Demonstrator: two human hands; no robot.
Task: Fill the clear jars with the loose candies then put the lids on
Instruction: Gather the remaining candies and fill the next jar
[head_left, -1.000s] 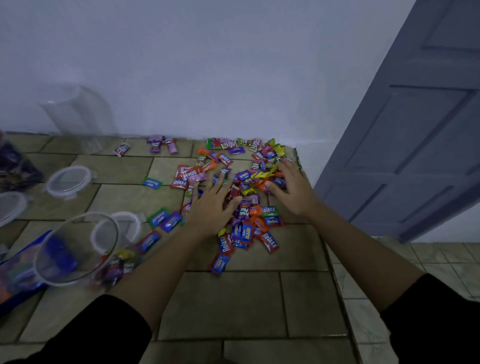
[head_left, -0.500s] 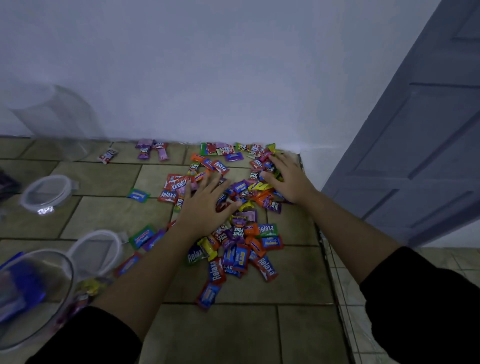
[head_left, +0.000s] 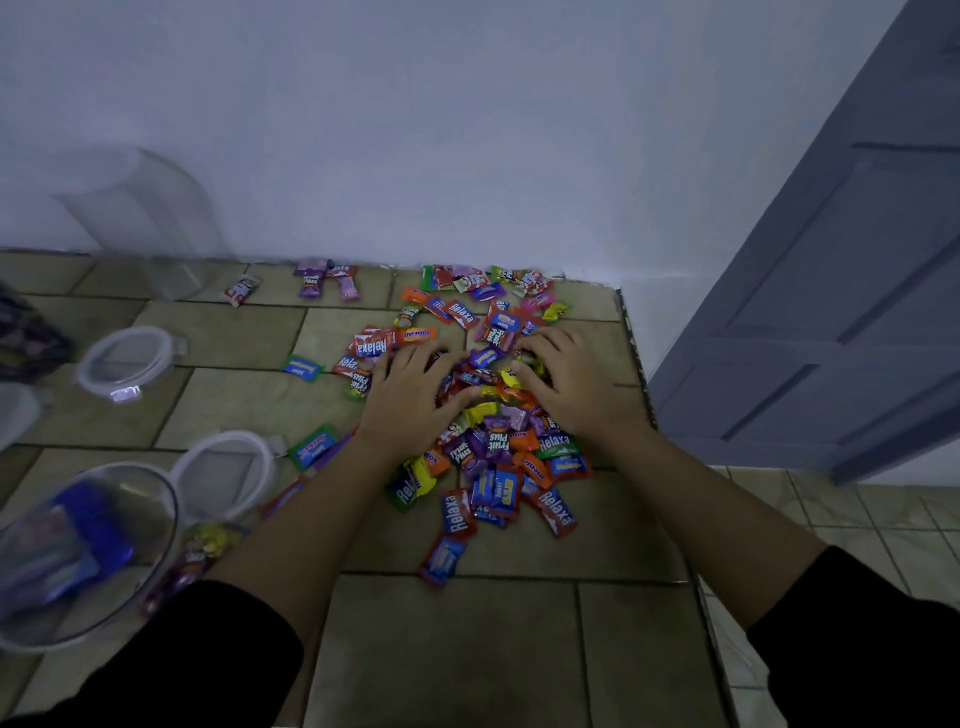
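Observation:
A heap of loose wrapped candies (head_left: 498, 447) lies on the tiled counter (head_left: 441, 639) near the back right corner. My left hand (head_left: 410, 400) and my right hand (head_left: 576, 389) sit on top of the heap, facing each other, with fingers curled into the candies between them. A clear jar (head_left: 88, 551) at the lower left, mouth towards me, holds some candies. A second clear jar (head_left: 150, 218) stands by the wall at the back left. Two clear lids (head_left: 127, 364) (head_left: 228, 473) lie flat on the counter to the left.
Stray candies (head_left: 241, 288) lie along the wall. The counter's right edge (head_left: 641, 374) drops to a tiled floor (head_left: 857, 525), with a grey door (head_left: 831, 286) beyond. A dark bag (head_left: 26, 338) and part of another lid (head_left: 15, 410) are at the far left.
Both hands have drawn closer together over the heap, and their fingers have gone from spread flat to curled into the candies. The candies are bunched more tightly between them.

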